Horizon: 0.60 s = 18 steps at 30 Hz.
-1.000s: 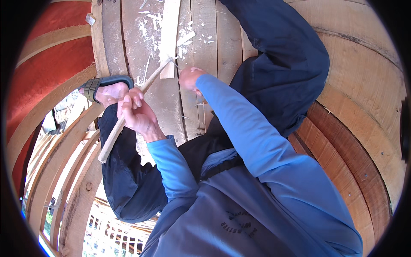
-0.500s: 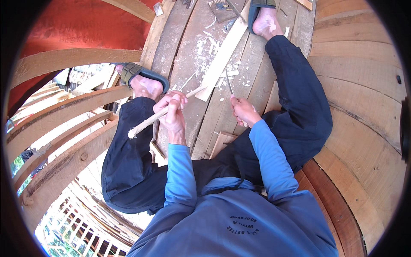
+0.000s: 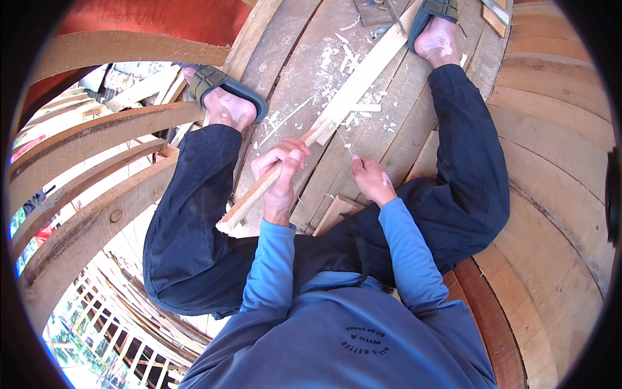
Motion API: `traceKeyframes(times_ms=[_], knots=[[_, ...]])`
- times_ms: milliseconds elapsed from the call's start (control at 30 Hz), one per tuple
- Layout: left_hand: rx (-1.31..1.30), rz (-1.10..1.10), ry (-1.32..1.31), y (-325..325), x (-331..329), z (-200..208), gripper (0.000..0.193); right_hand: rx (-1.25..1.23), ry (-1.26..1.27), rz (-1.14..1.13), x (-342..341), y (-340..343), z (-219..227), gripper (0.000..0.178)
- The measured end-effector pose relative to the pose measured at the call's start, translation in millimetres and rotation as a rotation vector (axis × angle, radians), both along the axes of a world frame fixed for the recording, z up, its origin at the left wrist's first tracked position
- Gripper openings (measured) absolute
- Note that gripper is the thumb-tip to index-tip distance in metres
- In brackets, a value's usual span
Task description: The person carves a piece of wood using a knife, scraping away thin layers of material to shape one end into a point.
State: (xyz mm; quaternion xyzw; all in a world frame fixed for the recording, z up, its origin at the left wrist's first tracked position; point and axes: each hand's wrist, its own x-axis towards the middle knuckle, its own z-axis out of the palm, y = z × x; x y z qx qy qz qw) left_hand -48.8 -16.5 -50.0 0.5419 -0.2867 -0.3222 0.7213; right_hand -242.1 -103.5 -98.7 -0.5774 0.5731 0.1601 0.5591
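My left hand is closed around a pale wooden stick, which slants from near my left knee up to the right. Its far end lies over the lower end of a long light board on the planks. The fingers of my right hand are wrapped round a knife, whose handle is mostly hidden in the grip. The thin knife blade points up and left, close beside the stick's far end; whether it touches the wood I cannot tell.
Wood shavings litter the plank floor between my sandalled feet. A small wood piece lies near my lap. Curved wooden ribs rise at the left, and a planked wall curves up at the right.
Both hands have shifted slightly in the picture, and the stick has turned so its far end reaches higher over the board. The knife blade now lies nearer the stick and tilts left.
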Motion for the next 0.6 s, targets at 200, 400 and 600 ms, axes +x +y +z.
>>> traceKeyframes(times_ms=[200, 400, 600], knots=[[0.017, -0.048, -0.056, -3.0, 0.2, 7.2, 0.028, -0.143, 0.038, 0.157, 17.7, 1.9, -1.2, 0.056], [0.009, -0.103, -0.161, -10.9, 2.1, 13.1, 0.027, -0.094, 0.088, 0.223, 30.2, -8.5, 8.4, 0.057], [0.003, -0.108, -0.176, -11.3, 2.3, 9.3, 0.022, -0.023, 0.199, 0.267, 40.5, -13.7, 4.7, 0.052]])
